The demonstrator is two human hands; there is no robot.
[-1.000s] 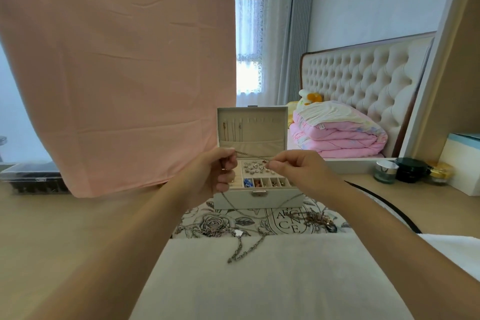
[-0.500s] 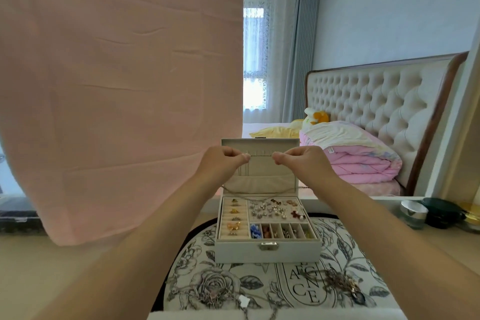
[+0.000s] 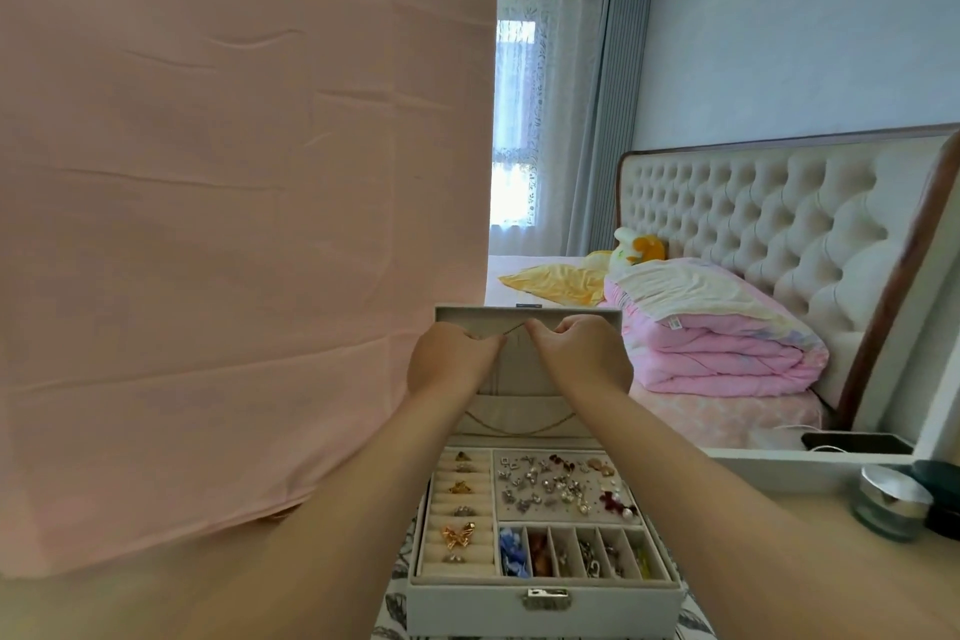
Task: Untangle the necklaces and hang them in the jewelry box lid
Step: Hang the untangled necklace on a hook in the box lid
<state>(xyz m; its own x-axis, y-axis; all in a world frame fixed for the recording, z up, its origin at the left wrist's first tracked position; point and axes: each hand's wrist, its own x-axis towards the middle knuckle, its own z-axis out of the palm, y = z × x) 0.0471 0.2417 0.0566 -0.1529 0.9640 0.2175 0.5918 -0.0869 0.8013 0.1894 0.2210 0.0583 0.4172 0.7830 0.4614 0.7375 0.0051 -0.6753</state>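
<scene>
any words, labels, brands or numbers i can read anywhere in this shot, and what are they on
No text here can be read.
Tag on the pink quilt: too small to read.
Latch on the jewelry box: no marking legible.
Jar at the right: no label shows.

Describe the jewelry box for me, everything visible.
The jewelry box is pale grey, fabric-like, with a metal clasp in front. It stands open on a flower-print mat, lid upright. Inside: ring rolls at left, a tray of earrings, a row of small slots. The left hand and right hand pinch a thin necklace near the lid's top; a chain loop hangs lower down.
</scene>
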